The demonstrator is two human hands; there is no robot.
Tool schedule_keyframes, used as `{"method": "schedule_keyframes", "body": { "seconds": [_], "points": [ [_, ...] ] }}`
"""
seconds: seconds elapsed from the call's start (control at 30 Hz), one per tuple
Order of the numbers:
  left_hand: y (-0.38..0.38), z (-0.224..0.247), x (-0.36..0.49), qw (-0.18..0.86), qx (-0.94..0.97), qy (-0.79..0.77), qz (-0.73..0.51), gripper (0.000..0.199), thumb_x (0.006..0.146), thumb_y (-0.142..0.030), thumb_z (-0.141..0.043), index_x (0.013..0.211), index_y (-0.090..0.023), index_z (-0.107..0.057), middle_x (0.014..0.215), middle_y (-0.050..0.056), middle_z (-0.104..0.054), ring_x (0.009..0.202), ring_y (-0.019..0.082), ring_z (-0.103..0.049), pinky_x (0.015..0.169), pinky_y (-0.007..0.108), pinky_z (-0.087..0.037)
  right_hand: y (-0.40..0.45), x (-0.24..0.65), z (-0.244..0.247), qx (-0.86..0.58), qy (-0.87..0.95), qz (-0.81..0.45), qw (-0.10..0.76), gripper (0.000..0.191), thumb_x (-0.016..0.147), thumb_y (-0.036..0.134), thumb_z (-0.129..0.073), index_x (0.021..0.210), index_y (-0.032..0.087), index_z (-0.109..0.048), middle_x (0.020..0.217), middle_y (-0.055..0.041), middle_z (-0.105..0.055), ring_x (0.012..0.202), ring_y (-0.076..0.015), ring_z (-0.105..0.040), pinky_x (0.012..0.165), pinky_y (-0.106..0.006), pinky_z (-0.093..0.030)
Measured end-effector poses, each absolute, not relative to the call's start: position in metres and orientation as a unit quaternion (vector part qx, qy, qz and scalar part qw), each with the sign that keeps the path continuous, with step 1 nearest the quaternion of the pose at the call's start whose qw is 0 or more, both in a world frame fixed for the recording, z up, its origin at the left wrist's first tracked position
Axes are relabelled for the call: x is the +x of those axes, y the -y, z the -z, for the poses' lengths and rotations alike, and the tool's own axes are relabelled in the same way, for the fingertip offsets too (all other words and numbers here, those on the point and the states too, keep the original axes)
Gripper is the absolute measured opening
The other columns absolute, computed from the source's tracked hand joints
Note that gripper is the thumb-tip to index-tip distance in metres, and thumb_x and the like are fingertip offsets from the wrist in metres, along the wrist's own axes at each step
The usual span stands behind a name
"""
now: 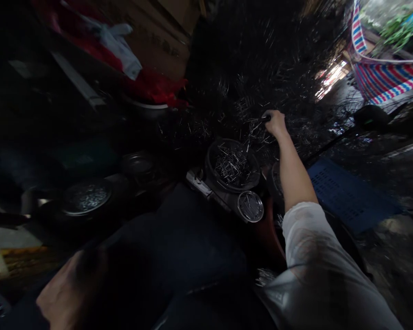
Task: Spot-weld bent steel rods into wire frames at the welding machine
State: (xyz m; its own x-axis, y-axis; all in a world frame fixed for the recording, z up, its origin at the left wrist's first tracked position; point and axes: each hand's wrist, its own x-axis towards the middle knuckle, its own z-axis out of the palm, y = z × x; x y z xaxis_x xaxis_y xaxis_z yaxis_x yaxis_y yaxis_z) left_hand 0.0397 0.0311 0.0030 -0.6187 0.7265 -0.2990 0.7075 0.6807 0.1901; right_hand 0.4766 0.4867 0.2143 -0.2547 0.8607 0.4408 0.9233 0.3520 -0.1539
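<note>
My right hand [274, 122] reaches out over a dark heap of thin metal pins [242, 107]. Its fingers are closed around a small black-handled tool [266, 118], whose far end I cannot make out among the pins. Just below and left of that hand, a round dark bowl [211, 172] holds many shiny nail-like pins [232, 164]. A small clear round dish [250, 206] with a few pins in it sits against the bowl's near side. My left hand [67, 291] is at the lower left near my dark-clothed leg, blurred, its fingers lost in shadow.
A blue perforated plastic crate [351, 192] lies right of my forearm. A striped bag [392, 80] stands at the upper right. On the left are a round tray of shiny bits [87, 196], red plastic [154, 87] and a cardboard box [158, 41]. A reddish-brown container [270, 229] sits below my arm.
</note>
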Motion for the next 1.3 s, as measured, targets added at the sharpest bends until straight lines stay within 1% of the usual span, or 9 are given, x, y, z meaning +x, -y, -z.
{"method": "schedule_keyframes", "body": {
  "seconds": [0.1,0.33,0.43,0.63,0.83,0.93,1.0,1.17,1.3],
  "points": [
    [-0.035,-0.001,0.043,0.182,0.346,-0.916,-0.087,0.049,0.081,-0.064,-0.022,0.083,-0.05,-0.069,0.065,0.0,-0.07,0.082,0.033,-0.069,0.059,0.039,-0.044,-0.482,0.473,-0.237,-0.542,0.8,0.085,0.243,0.031,0.069,0.004,-0.049,0.087,0.017,-0.07,0.092,-0.0055,-0.074,0.097,-0.0241,-0.068,0.096,-0.039,-0.051],
    [-0.03,0.0,0.042,0.162,0.349,-0.913,-0.134,0.036,0.081,-0.062,-0.031,0.082,-0.037,-0.058,0.081,0.002,-0.071,0.08,0.033,-0.067,0.059,0.038,-0.042,-0.457,0.458,-0.292,-0.516,0.811,0.11,0.252,0.021,0.074,0.008,-0.055,0.088,0.018,-0.067,0.095,-0.007,-0.073,0.102,-0.0265,-0.067,0.099,-0.041,-0.05],
    [-0.029,0.001,0.041,0.149,0.362,-0.91,-0.138,0.038,0.081,-0.063,-0.031,0.075,-0.032,-0.052,0.078,0.004,-0.069,0.074,0.032,-0.065,0.056,0.036,-0.04,-0.433,0.445,-0.316,-0.493,0.823,0.117,0.256,0.016,0.078,0.011,-0.057,0.089,0.018,-0.066,0.094,-0.0076,-0.072,0.103,-0.0279,-0.067,0.1,-0.042,-0.049],
    [-0.023,0.01,0.039,0.105,0.395,-0.901,-0.148,0.041,0.088,-0.062,-0.03,0.072,-0.028,-0.047,0.072,0.003,-0.066,0.064,0.026,-0.06,0.053,0.031,-0.034,-0.359,0.412,-0.349,-0.421,0.86,0.134,0.257,0.014,0.086,0.017,-0.056,0.093,0.021,-0.067,0.093,-0.0078,-0.071,0.104,-0.0291,-0.066,0.099,-0.044,-0.05],
    [-0.018,0.028,0.041,0.057,0.436,-0.876,-0.2,0.035,0.09,-0.054,-0.04,0.076,-0.024,-0.051,0.073,0.005,-0.065,0.065,0.024,-0.059,0.054,0.029,-0.028,-0.24,0.384,-0.343,-0.345,0.898,0.097,0.256,0.027,0.088,0.019,-0.051,0.108,0.02,-0.069,0.105,-0.0066,-0.069,0.108,-0.0275,-0.066,0.097,-0.044,-0.052],
    [-0.012,0.028,0.044,0.037,0.437,-0.859,-0.266,0.034,0.09,-0.052,-0.045,0.076,-0.022,-0.055,0.07,0.006,-0.063,0.064,0.022,-0.057,0.056,0.029,-0.028,-0.175,0.36,-0.317,-0.299,0.928,-0.016,0.223,0.034,0.082,0.016,-0.053,0.111,0.024,-0.07,0.109,-0.0035,-0.068,0.108,-0.0257,-0.067,0.097,-0.042,-0.052],
    [-0.006,0.026,0.044,0.037,0.427,-0.838,-0.338,0.032,0.088,-0.048,-0.048,0.072,-0.021,-0.054,0.067,0.005,-0.061,0.064,0.02,-0.056,0.058,0.029,-0.032,-0.143,0.338,-0.283,-0.26,0.939,-0.125,0.189,0.038,0.076,0.011,-0.056,0.106,0.027,-0.073,0.108,-0.0019,-0.069,0.108,-0.026,-0.066,0.097,-0.04,-0.052],
    [0.021,0.023,0.036,0.065,0.36,-0.783,-0.503,0.03,0.088,-0.045,-0.052,0.069,-0.021,-0.053,0.066,0.001,-0.058,0.065,0.015,-0.052,0.064,0.027,-0.04,-0.108,0.278,-0.134,-0.153,0.906,-0.389,0.068,0.041,0.069,0.004,-0.056,0.1,0.024,-0.073,0.102,-0.0008,-0.072,0.102,-0.0237,-0.068,0.095,-0.035,-0.052],
    [0.046,0.026,0.036,0.064,0.345,-0.776,-0.525,0.031,0.089,-0.044,-0.051,0.071,-0.02,-0.054,0.065,0.0,-0.057,0.066,0.015,-0.052,0.065,0.025,-0.043,-0.107,0.254,-0.03,-0.235,0.89,-0.39,0.034,0.045,0.071,0.009,-0.068,0.114,0.02,-0.067,0.113,-0.0051,-0.073,0.108,-0.0237,-0.068,0.099,-0.038,-0.05]
  ]
}}
